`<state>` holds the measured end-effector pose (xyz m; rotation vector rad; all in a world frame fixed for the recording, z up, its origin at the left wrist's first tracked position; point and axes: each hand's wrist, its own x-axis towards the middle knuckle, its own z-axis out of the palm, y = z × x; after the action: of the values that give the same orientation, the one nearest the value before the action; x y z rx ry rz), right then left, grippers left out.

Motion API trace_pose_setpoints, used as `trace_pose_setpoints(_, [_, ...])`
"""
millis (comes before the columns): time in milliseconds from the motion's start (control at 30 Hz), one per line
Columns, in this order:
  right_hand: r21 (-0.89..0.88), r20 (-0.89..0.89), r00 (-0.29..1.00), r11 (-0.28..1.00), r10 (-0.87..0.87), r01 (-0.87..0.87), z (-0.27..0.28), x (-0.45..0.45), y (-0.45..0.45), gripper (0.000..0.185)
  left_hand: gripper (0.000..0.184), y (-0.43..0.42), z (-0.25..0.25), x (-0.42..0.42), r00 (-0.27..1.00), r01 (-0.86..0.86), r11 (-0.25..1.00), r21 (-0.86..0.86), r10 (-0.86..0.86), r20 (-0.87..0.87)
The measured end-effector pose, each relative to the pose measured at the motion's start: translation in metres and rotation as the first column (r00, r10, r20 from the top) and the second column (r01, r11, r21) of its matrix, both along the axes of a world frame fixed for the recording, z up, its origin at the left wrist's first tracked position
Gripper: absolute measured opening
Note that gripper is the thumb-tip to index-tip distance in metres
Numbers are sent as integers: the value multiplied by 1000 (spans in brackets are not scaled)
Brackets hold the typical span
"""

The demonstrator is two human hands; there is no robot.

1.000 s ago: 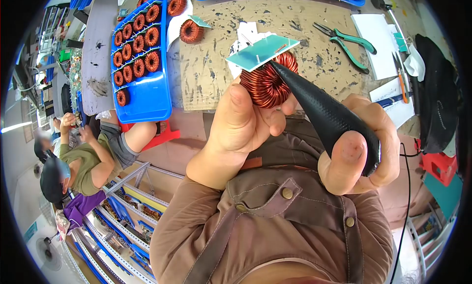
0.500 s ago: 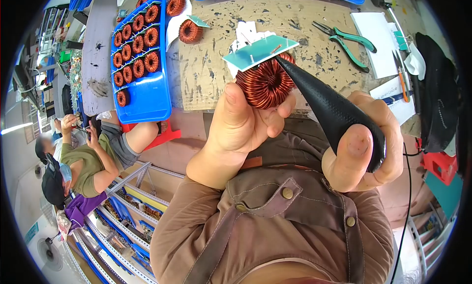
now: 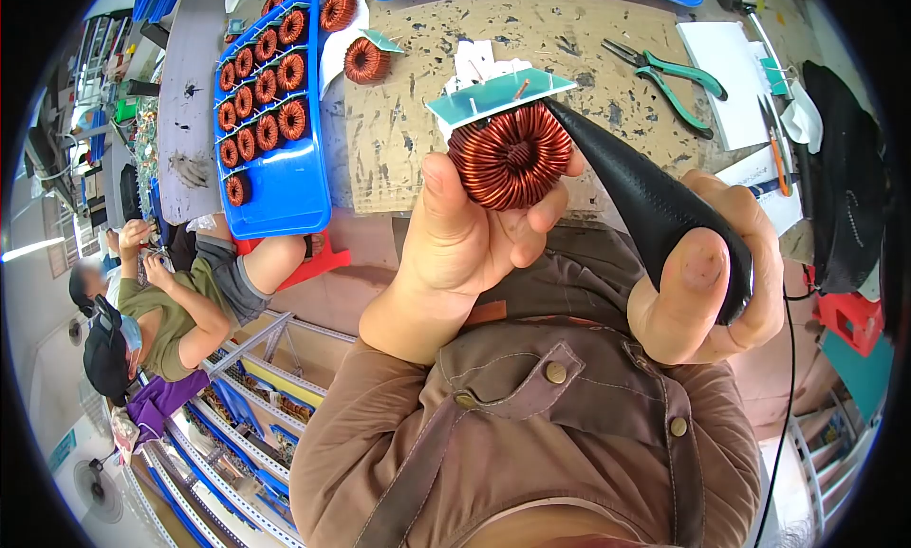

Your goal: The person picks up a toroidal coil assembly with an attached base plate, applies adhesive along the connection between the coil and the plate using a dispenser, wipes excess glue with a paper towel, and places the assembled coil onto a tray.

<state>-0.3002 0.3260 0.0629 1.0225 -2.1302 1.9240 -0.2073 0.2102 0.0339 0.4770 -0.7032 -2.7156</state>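
My left hand (image 3: pixel 465 221) is closed around a toroidal coil (image 3: pixel 512 159) wound with copper wire, raised above the table edge. A small green circuit board (image 3: pixel 503 97) sits on the coil's top, with pins and a copper wire end sticking up from it. In my right hand (image 3: pixel 707 273) is a black cone-shaped bag (image 3: pixel 645 183), gripped at its wide end between thumb and fingers. Its narrow tip points at the joint between board and coil, near the board's right end. Whether the tip touches them I cannot tell.
On the left stands a blue tray (image 3: pixel 280 183) with several coils in rows. Another coil (image 3: pixel 367 61) lies on the table (image 3: pixel 399 159) beside it. Green-handled pliers (image 3: pixel 674 83), white paper (image 3: pixel 716 83) and an orange-handled tool (image 3: pixel 778 154) lie right. A person (image 3: pixel 176 311) sits at far left.
The coil has turned so its round face shows more fully. My right hand and the black cone-shaped bag have shifted slightly right, the tip moving along toward the board's right end.
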Motion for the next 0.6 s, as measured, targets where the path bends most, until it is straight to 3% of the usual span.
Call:
trace_pose_setpoints(100, [-18,53,998,1000,-20,21,1,2,-1,40,88,0,0,0,1000,3,1000,-15,-3,2])
trace_pose_setpoints(200, [-27,103,994,999,-30,33,2,3,-1,41,84,1,-5,0,988,-14,993,120,32,-150])
trace_pose_setpoints(600, [-31,113,993,999,-26,29,0,3,-2,40,83,-2,-9,1,985,32,991,129,-9,-174])
